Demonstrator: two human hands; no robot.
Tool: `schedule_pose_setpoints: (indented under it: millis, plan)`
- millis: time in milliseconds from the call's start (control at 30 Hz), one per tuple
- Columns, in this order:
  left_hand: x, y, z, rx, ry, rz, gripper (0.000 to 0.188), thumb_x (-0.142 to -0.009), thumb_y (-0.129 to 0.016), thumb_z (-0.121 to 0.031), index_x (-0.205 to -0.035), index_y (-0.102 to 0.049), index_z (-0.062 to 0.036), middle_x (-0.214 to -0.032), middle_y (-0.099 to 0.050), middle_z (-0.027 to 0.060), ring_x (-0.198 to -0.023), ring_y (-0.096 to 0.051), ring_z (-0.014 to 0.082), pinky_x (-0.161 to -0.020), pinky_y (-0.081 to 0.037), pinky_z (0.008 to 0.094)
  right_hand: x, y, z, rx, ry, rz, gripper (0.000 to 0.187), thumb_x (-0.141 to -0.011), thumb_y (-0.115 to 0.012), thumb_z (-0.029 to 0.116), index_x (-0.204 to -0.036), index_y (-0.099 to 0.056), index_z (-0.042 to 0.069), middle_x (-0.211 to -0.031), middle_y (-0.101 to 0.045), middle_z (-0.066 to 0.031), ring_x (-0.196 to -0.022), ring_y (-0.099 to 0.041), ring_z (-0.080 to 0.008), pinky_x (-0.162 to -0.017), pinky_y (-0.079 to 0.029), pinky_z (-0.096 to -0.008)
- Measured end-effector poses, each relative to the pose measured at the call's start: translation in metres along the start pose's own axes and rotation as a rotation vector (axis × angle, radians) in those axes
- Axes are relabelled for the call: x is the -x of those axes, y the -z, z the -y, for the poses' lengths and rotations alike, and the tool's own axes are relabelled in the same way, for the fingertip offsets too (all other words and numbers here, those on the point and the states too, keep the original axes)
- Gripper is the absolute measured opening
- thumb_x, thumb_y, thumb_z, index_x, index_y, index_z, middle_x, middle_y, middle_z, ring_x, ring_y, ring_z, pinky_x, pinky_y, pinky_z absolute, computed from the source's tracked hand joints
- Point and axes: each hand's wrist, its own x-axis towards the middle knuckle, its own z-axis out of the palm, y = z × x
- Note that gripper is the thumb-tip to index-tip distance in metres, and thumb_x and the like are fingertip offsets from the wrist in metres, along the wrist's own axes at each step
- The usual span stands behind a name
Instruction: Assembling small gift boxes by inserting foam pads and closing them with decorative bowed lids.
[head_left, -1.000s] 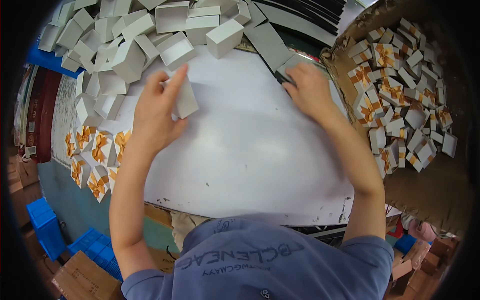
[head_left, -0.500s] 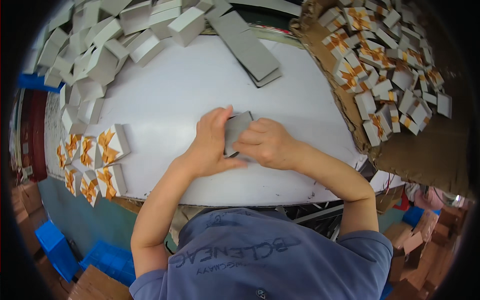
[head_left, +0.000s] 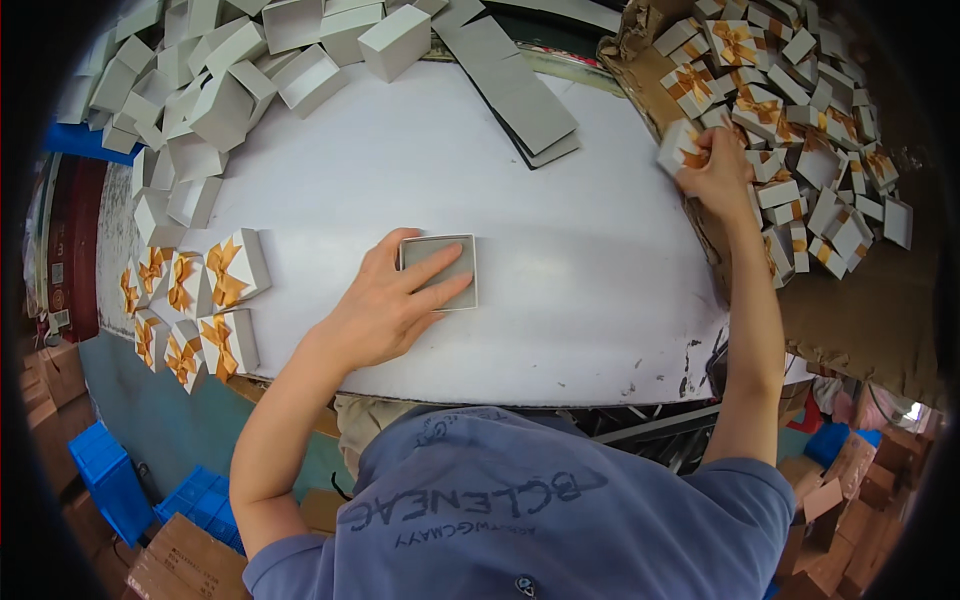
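Note:
A small white box (head_left: 474, 290) lies open side up on the table, its inside floor covered by a grey pad (head_left: 457, 268). My left hand (head_left: 385, 300) rests over it with fingers spread and stretched onto the pad, the thumb by the upper left corner. Far out to the right, my right hand (head_left: 722, 175) has closed on a white box lid (head_left: 676, 146) topped with a gold ribbon bow. That lid is at the edge of a pile of similar bowed lids (head_left: 735, 42), and my fingers cover part of it.
White open box bases (head_left: 225, 108) are heaped at the far left. Several bowed boxes (head_left: 237, 268) stand at the left edge. Folded grey card strips (head_left: 520, 95) lie at the back. A torn cardboard carton (head_left: 850, 320) holds the lid pile. Blue crates (head_left: 200, 505) sit below left.
My right hand has left the box in the middle, reached to the pile on the right and taken a bowed lid. My left hand has flattened over the box, which now shows its open side.

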Motion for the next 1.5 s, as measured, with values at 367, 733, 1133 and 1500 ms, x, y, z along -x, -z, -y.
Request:
schedule_pose_setpoints:
  millis: [367, 733, 1133, 1500]
  plan:
    - [-0.044, -0.043, 0.003, 0.465, -0.075, -0.467, 0.103, -0.057, -0.081, -0.01, -0.138, -0.018, -0.0056, -0.135, -0.029, 0.0246, -0.116, -0.041, 0.0408, -0.094, -0.04, 0.0432, 0.097, -0.022, 0.147, -0.686, 0.872, 0.062, 0.046, -0.056, -0.078, 0.011, -0.099, -0.06, 0.01, -0.108, -0.051, -0.012, -0.101, -0.05, -0.0286, -0.084, -0.043, -0.0369]
    - [-0.015, -0.001, -0.015, -0.027, 0.277, -0.121, 0.081, -0.059, -0.078, -0.025, -0.129, -0.04, -0.0048, -0.126, -0.045, 0.0103, -0.118, -0.04, 0.0321, -0.095, -0.03, 0.0422, 0.065, -0.024, 0.143, -0.547, 1.03, 0.15, 0.048, -0.061, -0.069, 0.012, -0.108, -0.061, 0.015, -0.121, -0.051, -0.0096, -0.116, -0.045, -0.0251, -0.094, -0.04, -0.0412]
    - [-0.077, 0.06, 0.124, -0.067, 0.395, -0.651, 0.063, -0.078, -0.067, -0.033, -0.125, -0.042, -0.0013, -0.12, -0.051, 0.0182, -0.11, -0.049, 0.0326, -0.091, -0.037, 0.0431, -0.002, -0.004, 0.165, 0.084, 0.777, 0.428, 0.054, -0.068, -0.072, 0.026, -0.115, -0.053, 0.006, -0.114, -0.051, -0.0133, -0.106, -0.047, -0.0304, -0.09, -0.04, -0.0393]
    - [-0.05, 0.015, 0.079, 0.007, 0.427, -0.275, 0.016, -0.074, -0.065, -0.01, -0.088, -0.058, -0.0068, -0.105, -0.057, 0.014, -0.093, -0.055, 0.0281, -0.078, -0.043, 0.0355, 0.024, -0.028, 0.13, -0.536, 0.42, 0.193, 0.032, -0.082, -0.056, 0.016, -0.113, -0.055, 0.006, -0.124, -0.049, -0.0181, -0.114, -0.045, -0.0377, -0.094, -0.04, -0.0419]
